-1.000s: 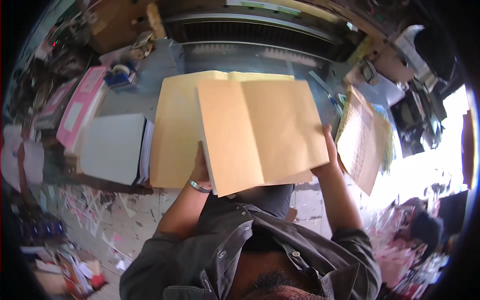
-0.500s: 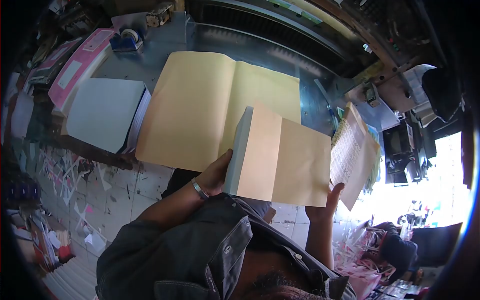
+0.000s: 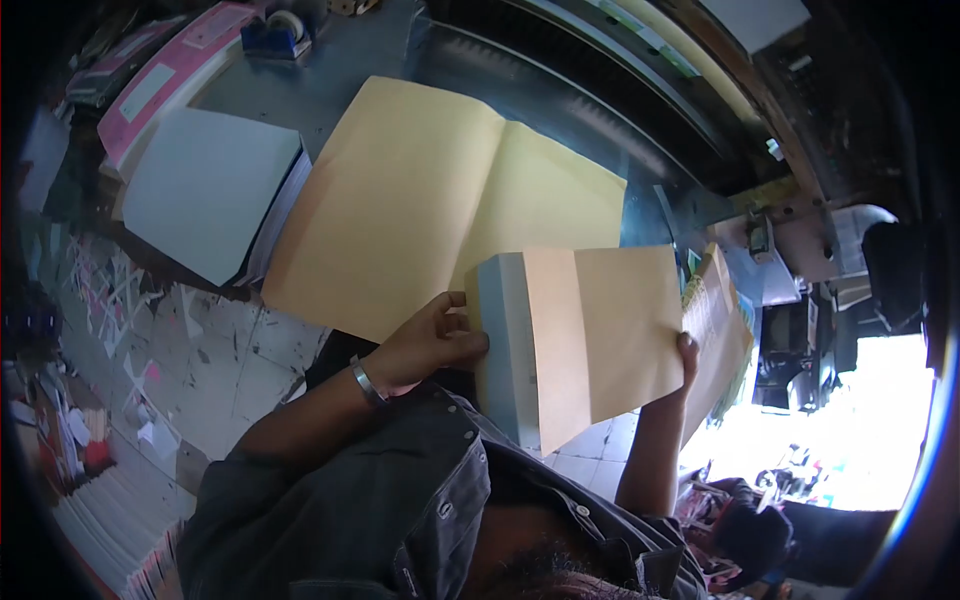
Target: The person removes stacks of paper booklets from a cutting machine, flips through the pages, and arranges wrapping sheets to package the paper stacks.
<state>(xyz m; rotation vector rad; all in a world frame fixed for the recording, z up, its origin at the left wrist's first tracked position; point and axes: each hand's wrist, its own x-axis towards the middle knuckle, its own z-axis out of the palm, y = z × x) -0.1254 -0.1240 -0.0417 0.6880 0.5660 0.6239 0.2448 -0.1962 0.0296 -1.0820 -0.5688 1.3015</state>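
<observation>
A thick book [image 3: 508, 350] with a pale blue side is held up in front of me, tilted. A creased brown paper cover [image 3: 630, 335] spreads from it to the right. My left hand [image 3: 430, 345] grips the book's left edge, thumb against it and fingers curled behind. My right hand [image 3: 688, 362] pinches the cover's right edge, thumb in front; its other fingers are hidden behind the paper. Under the book lies a large folded brown sheet [image 3: 390, 190] on the metal table. Beyond my right hand is another brown cover with a printed page [image 3: 715, 300].
To the left a thick white paper block [image 3: 215, 190] lies beside a pink-covered stack [image 3: 165, 85]. A blue tape dispenser [image 3: 277, 35] stands at the back. Paper scraps [image 3: 110, 320] litter the tiled floor. A dark machine slot [image 3: 580, 85] runs along the table's rear.
The view has rotated. The book has tipped, showing more of its pale blue side, and the brown cover's near corner stands away from it. Both hands keep their hold.
</observation>
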